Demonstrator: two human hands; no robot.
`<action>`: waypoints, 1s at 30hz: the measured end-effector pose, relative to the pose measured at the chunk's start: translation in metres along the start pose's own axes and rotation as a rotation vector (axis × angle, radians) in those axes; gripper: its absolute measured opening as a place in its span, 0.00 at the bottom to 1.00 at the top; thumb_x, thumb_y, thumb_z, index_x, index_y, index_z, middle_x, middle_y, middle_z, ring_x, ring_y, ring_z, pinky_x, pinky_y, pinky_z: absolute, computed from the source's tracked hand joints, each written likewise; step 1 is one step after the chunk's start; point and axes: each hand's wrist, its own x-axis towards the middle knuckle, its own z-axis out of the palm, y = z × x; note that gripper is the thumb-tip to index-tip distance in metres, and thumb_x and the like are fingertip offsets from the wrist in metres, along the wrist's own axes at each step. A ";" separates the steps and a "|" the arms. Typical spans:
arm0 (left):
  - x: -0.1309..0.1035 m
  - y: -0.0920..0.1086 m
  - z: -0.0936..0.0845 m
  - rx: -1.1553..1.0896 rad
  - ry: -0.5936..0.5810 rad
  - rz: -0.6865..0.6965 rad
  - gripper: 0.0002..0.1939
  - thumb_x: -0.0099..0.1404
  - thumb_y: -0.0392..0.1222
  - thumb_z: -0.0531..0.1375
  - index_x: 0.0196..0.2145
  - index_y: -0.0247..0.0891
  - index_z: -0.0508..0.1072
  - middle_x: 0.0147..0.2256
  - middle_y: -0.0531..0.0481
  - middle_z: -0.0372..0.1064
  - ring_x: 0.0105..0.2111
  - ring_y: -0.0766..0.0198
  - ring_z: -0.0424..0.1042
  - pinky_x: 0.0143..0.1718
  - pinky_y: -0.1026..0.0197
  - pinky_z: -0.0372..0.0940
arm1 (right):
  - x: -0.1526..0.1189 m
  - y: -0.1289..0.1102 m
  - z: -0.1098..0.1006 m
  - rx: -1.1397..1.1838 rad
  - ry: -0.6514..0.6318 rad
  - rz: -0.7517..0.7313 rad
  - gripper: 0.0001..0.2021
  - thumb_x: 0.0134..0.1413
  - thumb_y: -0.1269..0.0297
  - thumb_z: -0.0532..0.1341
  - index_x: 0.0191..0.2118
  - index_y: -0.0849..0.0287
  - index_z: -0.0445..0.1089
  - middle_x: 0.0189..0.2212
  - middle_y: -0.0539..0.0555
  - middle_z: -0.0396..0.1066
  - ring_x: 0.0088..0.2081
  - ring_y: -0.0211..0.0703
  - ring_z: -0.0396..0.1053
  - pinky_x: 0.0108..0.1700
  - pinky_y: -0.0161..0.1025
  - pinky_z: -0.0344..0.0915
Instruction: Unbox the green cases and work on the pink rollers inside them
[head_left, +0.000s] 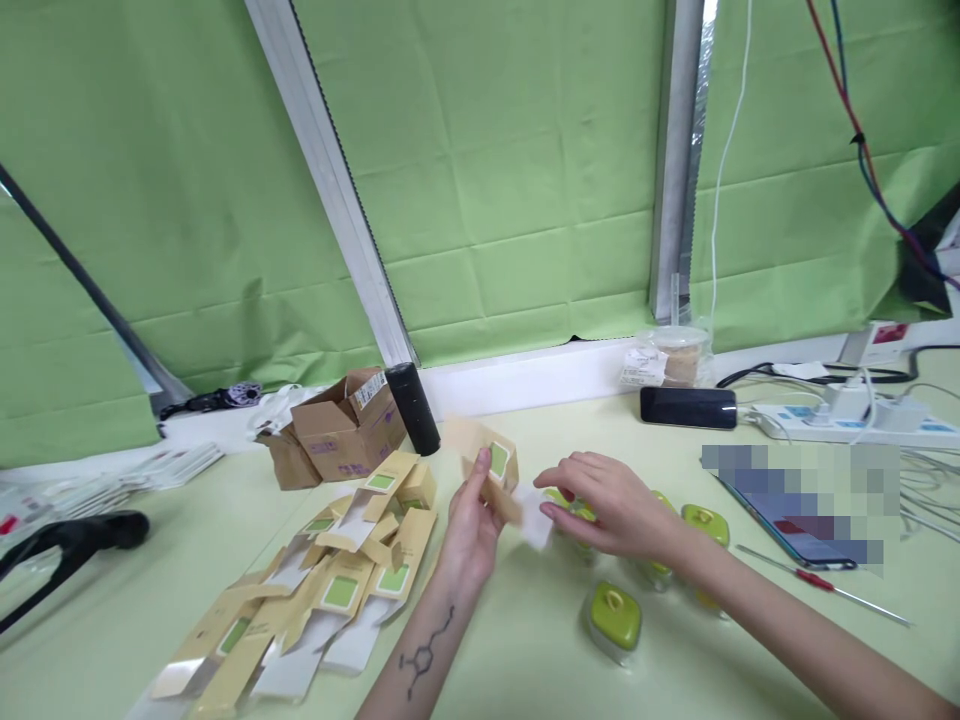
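Observation:
In my left hand (474, 520) is a small tan cardboard box (504, 462) with a green label, its flaps unfolded and partly blurred. The thumb presses on the box's front while the fingers go behind it. To the right, my right hand (600, 500) reaches toward the box's white flap (535, 517). Its thumb and index finger are apart, with nothing visible between them. Several green-lidded clear containers lie under and around this hand; one green-lidded container (615, 615) stands nearer the front, apart from the others.
A pile of flattened tan boxes (337, 585) covers the left side. Behind it stand a brown carton (349, 425) and a black cylinder (413, 408). At right are a black phone (688, 407), a larger phone (795, 520), a red-handled screwdriver (815, 580) and a power strip (795, 425).

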 end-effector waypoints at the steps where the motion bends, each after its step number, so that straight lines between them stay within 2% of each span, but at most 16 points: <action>1: 0.000 -0.002 0.001 0.013 0.017 0.013 0.12 0.59 0.44 0.63 0.40 0.37 0.72 0.35 0.48 0.74 0.26 0.68 0.73 0.25 0.68 0.69 | 0.001 -0.004 0.001 0.025 -0.021 0.060 0.08 0.60 0.61 0.54 0.41 0.57 0.65 0.26 0.51 0.69 0.29 0.41 0.67 0.31 0.38 0.62; 6: -0.008 -0.015 0.006 0.066 0.066 0.120 0.19 0.50 0.40 0.69 0.38 0.38 0.67 0.35 0.48 0.74 0.25 0.66 0.73 0.24 0.66 0.68 | 0.001 -0.019 0.012 0.289 -0.102 0.457 0.11 0.55 0.53 0.59 0.38 0.55 0.65 0.27 0.50 0.70 0.30 0.42 0.68 0.32 0.38 0.63; 9: -0.014 -0.007 0.002 0.131 0.064 0.276 0.24 0.47 0.38 0.70 0.40 0.40 0.64 0.36 0.48 0.74 0.30 0.62 0.75 0.30 0.63 0.70 | -0.001 -0.016 0.019 0.508 -0.180 0.597 0.13 0.55 0.50 0.58 0.36 0.56 0.64 0.26 0.49 0.70 0.29 0.41 0.69 0.32 0.37 0.65; 12: -0.017 0.030 -0.019 0.366 0.155 0.464 0.24 0.50 0.41 0.69 0.42 0.39 0.63 0.39 0.45 0.74 0.31 0.60 0.76 0.32 0.60 0.71 | 0.004 -0.001 0.029 0.466 -0.279 0.616 0.12 0.58 0.53 0.55 0.39 0.56 0.66 0.29 0.49 0.71 0.32 0.41 0.70 0.35 0.38 0.66; 14: -0.016 0.067 -0.039 0.608 0.297 0.537 0.25 0.53 0.45 0.66 0.45 0.39 0.61 0.40 0.42 0.73 0.30 0.60 0.75 0.29 0.59 0.71 | 0.017 0.010 0.043 0.357 -0.284 0.646 0.10 0.59 0.57 0.55 0.41 0.57 0.67 0.33 0.52 0.72 0.35 0.43 0.70 0.38 0.41 0.66; 16: -0.014 0.106 -0.060 0.682 0.345 0.567 0.24 0.54 0.45 0.65 0.46 0.37 0.62 0.43 0.41 0.72 0.34 0.59 0.75 0.32 0.59 0.71 | 0.038 0.018 0.067 0.310 -0.277 0.650 0.11 0.58 0.60 0.58 0.44 0.60 0.67 0.40 0.56 0.70 0.41 0.47 0.68 0.43 0.46 0.66; 18: -0.013 0.137 -0.077 0.757 0.367 0.547 0.26 0.51 0.43 0.68 0.45 0.36 0.62 0.43 0.40 0.72 0.38 0.56 0.74 0.36 0.58 0.70 | 0.064 0.018 0.098 0.300 -0.291 0.643 0.14 0.59 0.61 0.58 0.49 0.61 0.65 0.48 0.56 0.67 0.45 0.47 0.68 0.45 0.49 0.66; 20: -0.015 0.155 -0.089 0.842 0.367 0.479 0.28 0.44 0.41 0.71 0.41 0.36 0.65 0.41 0.40 0.73 0.40 0.51 0.74 0.39 0.55 0.70 | 0.089 0.009 0.130 0.313 -0.311 0.638 0.15 0.60 0.62 0.58 0.51 0.60 0.64 0.49 0.57 0.66 0.45 0.46 0.68 0.45 0.49 0.67; 22: -0.019 0.162 -0.097 0.922 0.337 0.382 0.28 0.38 0.41 0.73 0.37 0.36 0.67 0.37 0.40 0.75 0.40 0.47 0.74 0.40 0.51 0.69 | 0.109 -0.005 0.158 0.343 -0.333 0.631 0.16 0.60 0.62 0.58 0.52 0.61 0.64 0.49 0.57 0.66 0.45 0.46 0.68 0.45 0.49 0.68; 24: -0.023 0.162 -0.103 0.981 0.286 0.291 0.28 0.37 0.43 0.73 0.36 0.36 0.69 0.36 0.39 0.75 0.39 0.45 0.74 0.41 0.49 0.69 | 0.122 -0.019 0.178 0.379 -0.358 0.627 0.16 0.60 0.62 0.58 0.52 0.61 0.64 0.49 0.57 0.66 0.45 0.46 0.68 0.45 0.49 0.68; 27: -0.026 0.160 -0.111 1.035 0.250 0.247 0.29 0.43 0.50 0.71 0.40 0.36 0.68 0.44 0.36 0.72 0.43 0.45 0.73 0.43 0.49 0.68 | 0.127 -0.029 0.190 0.418 -0.401 0.652 0.15 0.60 0.62 0.58 0.51 0.61 0.64 0.48 0.56 0.66 0.44 0.46 0.69 0.44 0.48 0.68; 30: -0.020 0.158 -0.118 1.072 0.255 0.279 0.31 0.46 0.53 0.69 0.43 0.38 0.64 0.50 0.36 0.67 0.48 0.48 0.69 0.46 0.53 0.66 | 0.119 -0.017 0.182 0.432 -0.408 0.697 0.15 0.60 0.62 0.58 0.51 0.60 0.64 0.48 0.56 0.67 0.44 0.45 0.69 0.44 0.47 0.68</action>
